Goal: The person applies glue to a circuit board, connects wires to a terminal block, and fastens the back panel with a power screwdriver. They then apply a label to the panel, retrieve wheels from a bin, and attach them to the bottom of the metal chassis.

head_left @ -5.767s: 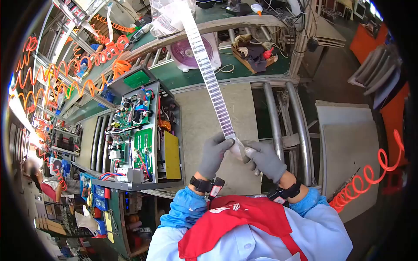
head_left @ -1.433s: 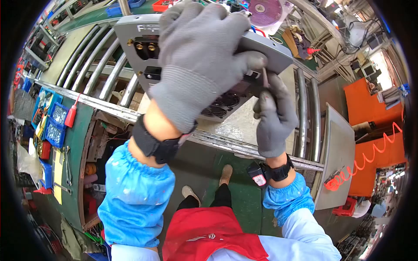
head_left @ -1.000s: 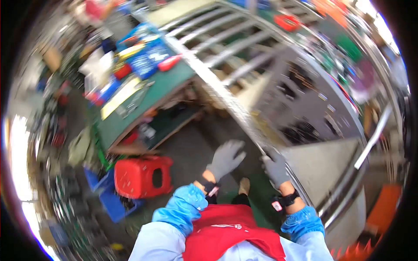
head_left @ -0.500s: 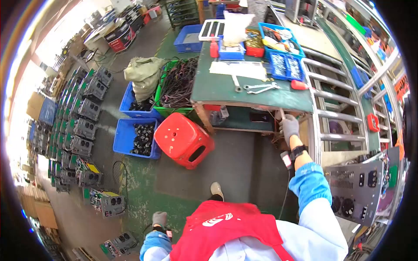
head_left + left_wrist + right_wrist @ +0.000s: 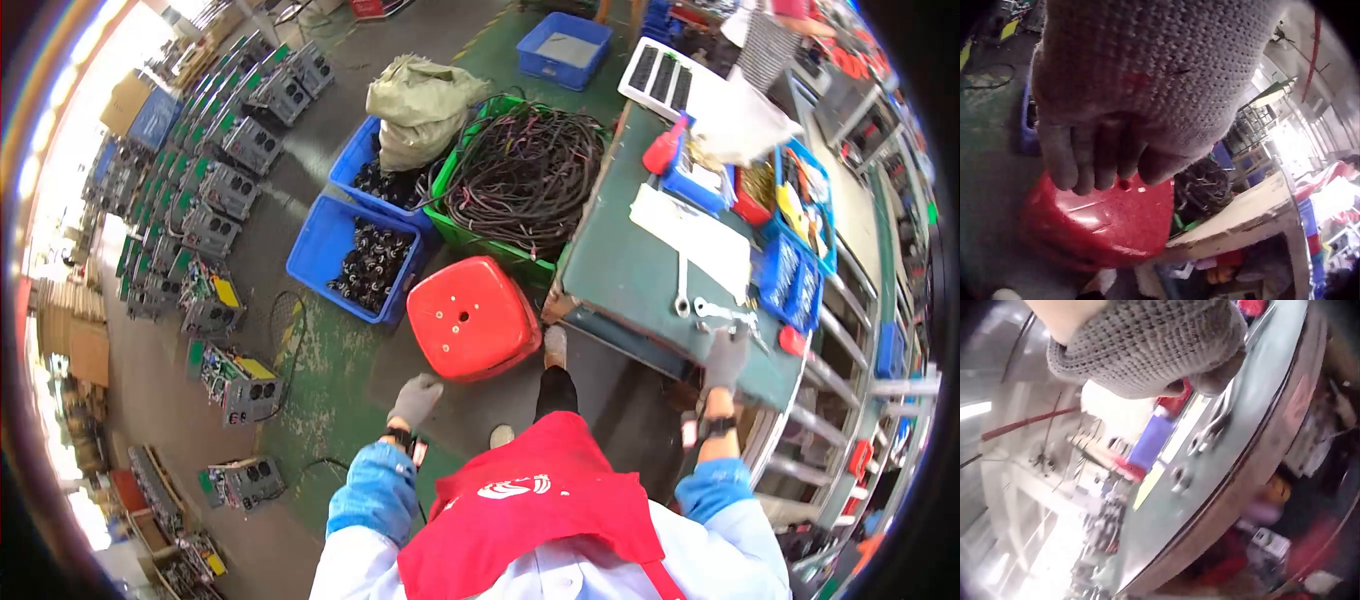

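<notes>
The gloved right hand is over the near right part of the green table, at a pair of open-ended wrenches. In the right wrist view, the right hand's fingers bend down close to a wrench; whether they grip it is hidden. A separate tool with a round end lies to the left. The gloved left hand hangs over the floor near the red stool, with nothing seen in it. Its fingers hang loosely in the left wrist view, where the left hand covers part of the stool.
Blue bins and a green crate of dark cables stand behind the stool. On the table are white paper, a blue tray of small parts and a red-handled tool. Metal rollers run along the right; electronic units stand left.
The view has turned left, away from the grey panelled unit. The right hand has moved from the table's edge to the wrenches on top. The left hand has risen toward the stool.
</notes>
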Demonstrator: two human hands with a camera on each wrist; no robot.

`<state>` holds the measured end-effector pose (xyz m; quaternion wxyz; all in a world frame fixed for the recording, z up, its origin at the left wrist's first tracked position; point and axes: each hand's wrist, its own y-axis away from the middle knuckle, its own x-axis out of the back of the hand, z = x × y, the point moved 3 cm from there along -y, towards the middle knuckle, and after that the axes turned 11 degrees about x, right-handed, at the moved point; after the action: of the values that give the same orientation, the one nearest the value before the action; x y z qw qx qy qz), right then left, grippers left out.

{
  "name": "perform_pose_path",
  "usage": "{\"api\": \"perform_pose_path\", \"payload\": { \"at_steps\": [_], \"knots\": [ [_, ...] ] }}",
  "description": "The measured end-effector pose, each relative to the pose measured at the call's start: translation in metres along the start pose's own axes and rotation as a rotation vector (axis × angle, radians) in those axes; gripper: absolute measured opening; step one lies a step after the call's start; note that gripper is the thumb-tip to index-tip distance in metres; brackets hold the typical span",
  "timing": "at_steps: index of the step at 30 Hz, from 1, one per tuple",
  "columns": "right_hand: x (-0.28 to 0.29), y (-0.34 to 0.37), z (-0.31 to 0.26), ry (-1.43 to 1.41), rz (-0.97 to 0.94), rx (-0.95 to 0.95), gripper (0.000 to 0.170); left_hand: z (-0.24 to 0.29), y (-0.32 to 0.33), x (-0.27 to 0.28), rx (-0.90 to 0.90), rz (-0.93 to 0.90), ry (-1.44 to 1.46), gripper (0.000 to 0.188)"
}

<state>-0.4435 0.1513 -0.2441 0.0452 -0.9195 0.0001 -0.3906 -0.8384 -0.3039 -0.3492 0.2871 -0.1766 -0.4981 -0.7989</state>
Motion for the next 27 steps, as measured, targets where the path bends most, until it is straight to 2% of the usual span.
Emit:
{"api": "perform_pose_path", "payload": {
  "at_steps": [1, 2, 3, 4, 5, 6, 7, 9, 11, 13, 15, 19, 20, 22, 24, 25, 27],
  "knots": [
    [-0.024, 0.004, -0.020, -0.076, -0.145, -0.030, 0.041, 0.031, -0.032, -0.002, -0.075, 0.042, 0.002, 0.038],
    [-0.051, 0.013, -0.059, 0.041, -0.176, 0.245, 0.035, 0.062, -0.064, -0.004, -0.151, 0.082, -0.004, 0.036],
    [-0.074, 0.021, -0.094, 0.008, -0.244, 0.439, 0.032, 0.107, -0.084, -0.001, -0.172, 0.060, -0.022, 0.039],
    [-0.099, 0.025, -0.118, -0.102, -0.338, 0.479, 0.031, 0.152, -0.103, -0.002, -0.190, 0.026, -0.043, 0.044],
    [-0.116, 0.023, -0.152, -0.143, -0.478, 0.499, 0.030, 0.189, -0.128, -0.010, -0.224, 0.069, -0.141, 0.045],
    [-0.139, 0.022, -0.166, -0.177, -0.461, 0.672, 0.029, 0.225, -0.155, -0.019, -0.267, 0.112, -0.234, 0.048],
    [-0.159, 0.019, -0.176, -0.177, -0.549, 0.639, 0.028, 0.266, -0.179, -0.025, -0.278, 0.103, -0.289, 0.048],
    [-0.189, 0.012, -0.182, -0.058, -0.585, 0.785, 0.027, 0.331, -0.219, -0.042, -0.304, 0.079, -0.396, 0.047],
    [-0.195, 0.008, -0.180, 0.085, -0.700, 0.859, 0.026, 0.372, -0.262, -0.066, -0.338, 0.066, -0.468, 0.045],
    [-0.193, 0.003, -0.175, -0.129, -0.689, 0.845, 0.028, 0.386, -0.304, -0.095, -0.383, 0.121, -0.530, 0.045],
    [-0.194, -0.004, -0.180, -0.156, -0.740, 0.826, 0.029, 0.392, -0.336, -0.121, -0.406, 0.137, -0.548, 0.047],
    [-0.197, -0.007, -0.172, -0.201, -0.732, 0.859, 0.028, 0.392, -0.351, -0.138, -0.268, 0.047, -0.745, 0.047],
    [-0.199, -0.008, -0.171, -0.206, -0.728, 0.856, 0.027, 0.388, -0.351, -0.139, -0.235, -0.019, -0.850, 0.042],
    [-0.198, -0.007, -0.171, -0.222, -0.728, 0.853, 0.027, 0.387, -0.331, -0.130, -0.269, -0.294, -0.877, 0.036],
    [-0.197, -0.007, -0.172, -0.213, -0.724, 0.839, 0.026, 0.376, -0.313, -0.123, -0.380, -0.280, -0.550, 0.033],
    [-0.197, -0.006, -0.174, -0.210, -0.719, 0.832, 0.025, 0.380, -0.298, -0.110, -0.478, -0.199, -0.478, 0.028],
    [-0.196, -0.005, -0.177, -0.178, -0.664, 0.848, 0.024, 0.390, -0.266, -0.078, -0.406, -0.144, -0.212, 0.026]
  ]
}}
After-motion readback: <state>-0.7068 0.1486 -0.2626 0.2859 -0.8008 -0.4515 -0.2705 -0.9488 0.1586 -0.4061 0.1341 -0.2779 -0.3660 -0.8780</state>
